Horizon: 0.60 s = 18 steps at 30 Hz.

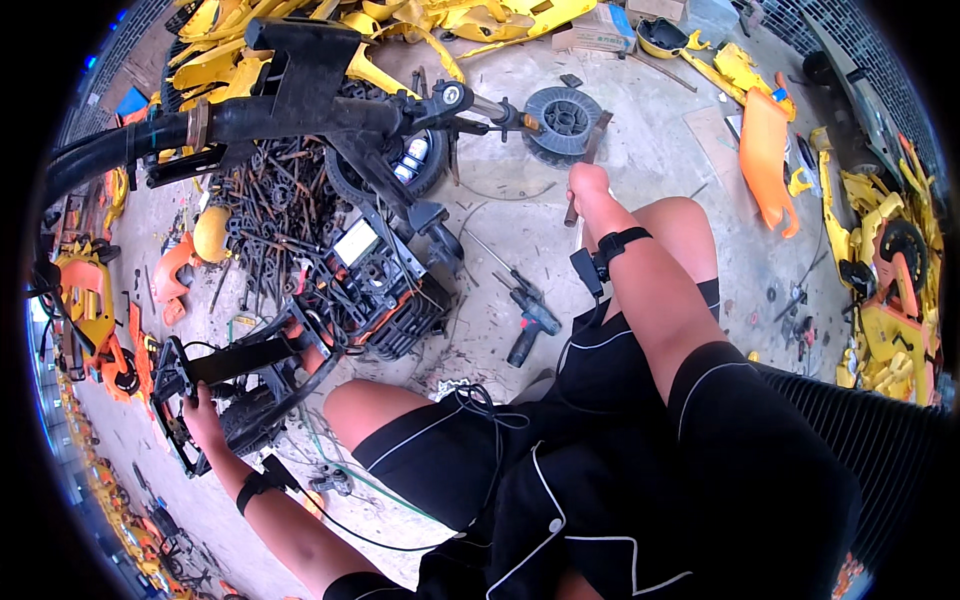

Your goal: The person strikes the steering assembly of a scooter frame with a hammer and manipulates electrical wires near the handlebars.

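Observation:
My right hand (588, 187) is closed around a rusty, flat metal bar (598, 138), held slantwise beside a round grey reel-like disc (563, 120). My left hand (203, 415) grips the rear end of a black metal frame (240, 360) with a dark wheel (255, 412) in it. In front of my knees lies a cordless drill (530, 322) with a long thin bit. A black vehicle frame (330, 105) with a thick tube and a shock absorber (492, 108) crosses the upper left.
Dark metal parts (285, 190) are heaped beyond the frame, next to a tyre (428, 170) holding spray cans. A crate of parts (385, 300) stands near my left knee. Yellow plastic panels (470, 20) pile up at the back. An orange panel (765, 160) lies at right.

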Each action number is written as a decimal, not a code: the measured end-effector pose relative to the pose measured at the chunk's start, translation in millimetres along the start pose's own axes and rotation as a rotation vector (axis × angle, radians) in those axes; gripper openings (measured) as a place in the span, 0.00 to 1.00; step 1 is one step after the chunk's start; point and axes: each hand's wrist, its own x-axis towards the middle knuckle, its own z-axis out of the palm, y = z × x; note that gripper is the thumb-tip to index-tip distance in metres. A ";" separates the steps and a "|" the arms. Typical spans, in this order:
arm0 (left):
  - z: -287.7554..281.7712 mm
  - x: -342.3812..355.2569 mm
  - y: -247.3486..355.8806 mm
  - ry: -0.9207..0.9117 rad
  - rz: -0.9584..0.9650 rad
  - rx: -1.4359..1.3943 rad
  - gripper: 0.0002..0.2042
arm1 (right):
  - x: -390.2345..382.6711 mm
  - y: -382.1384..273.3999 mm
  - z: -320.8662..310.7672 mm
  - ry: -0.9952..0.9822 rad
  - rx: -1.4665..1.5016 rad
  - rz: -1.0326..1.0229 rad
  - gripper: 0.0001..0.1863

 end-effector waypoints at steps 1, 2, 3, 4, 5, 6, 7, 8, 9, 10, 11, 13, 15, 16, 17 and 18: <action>-1.2 -1.2 2.6 -0.013 -0.001 0.012 0.30 | -3.6 -1.5 -1.0 0.036 -0.024 -0.026 0.07; -0.3 -1.2 1.6 -0.019 -0.002 0.010 0.30 | -3.6 1.1 1.0 0.012 -0.049 -0.038 0.07; -1.8 2.4 1.9 -0.022 0.004 0.007 0.31 | -1.9 3.2 3.9 -0.011 -0.067 -0.050 0.07; -2.1 4.5 1.9 -0.026 0.009 0.003 0.31 | 0.3 4.5 5.5 -0.034 -0.085 -0.063 0.07; -0.2 4.5 1.4 -0.008 0.009 0.000 0.30 | 1.9 7.1 7.0 -0.085 -0.156 -0.076 0.08; 1.7 2.7 -3.3 0.013 0.003 0.003 0.30 | -9.4 8.4 15.3 -0.144 -0.230 -0.084 0.08; 0.8 1.5 -7.1 0.036 -0.003 0.007 0.29 | -18.1 8.2 21.4 -0.204 -0.303 -0.092 0.08; -1.3 1.3 -10.7 0.023 -0.004 0.004 0.29 | -24.7 4.9 24.8 -0.213 -0.329 -0.078 0.08; -1.4 3.4 -10.3 0.005 0.002 -0.002 0.28 | -18.7 6.2 23.5 -0.212 -0.296 -0.069 0.09; 0.0 5.9 -8.4 -0.016 0.008 -0.011 0.28 | -8.1 7.1 21.0 -0.208 -0.265 -0.060 0.10; 0.6 9.3 -6.1 -0.037 0.013 -0.019 0.28 | 1.1 9.8 18.0 -0.204 -0.234 -0.052 0.11; -0.3 7.4 -6.8 -0.027 0.009 0.005 0.28 | -2.2 11.0 17.4 -0.203 -0.269 -0.051 0.11; 0.8 5.1 -6.9 0.003 0.028 -0.018 0.27 | -3.2 12.1 14.5 -0.217 -0.269 -0.044 0.10; 2.2 5.0 -6.0 0.018 0.017 -0.014 0.27 | -2.1 12.4 10.6 -0.232 -0.251 -0.037 0.10; 3.9 5.4 -4.7 0.032 0.006 -0.011 0.27 | -1.2 12.7 7.2 -0.246 -0.233 -0.031 0.09; 4.6 4.5 -3.9 0.047 -0.006 -0.005 0.27 | -7.0 11.4 5.9 -0.274 -0.158 -0.002 0.10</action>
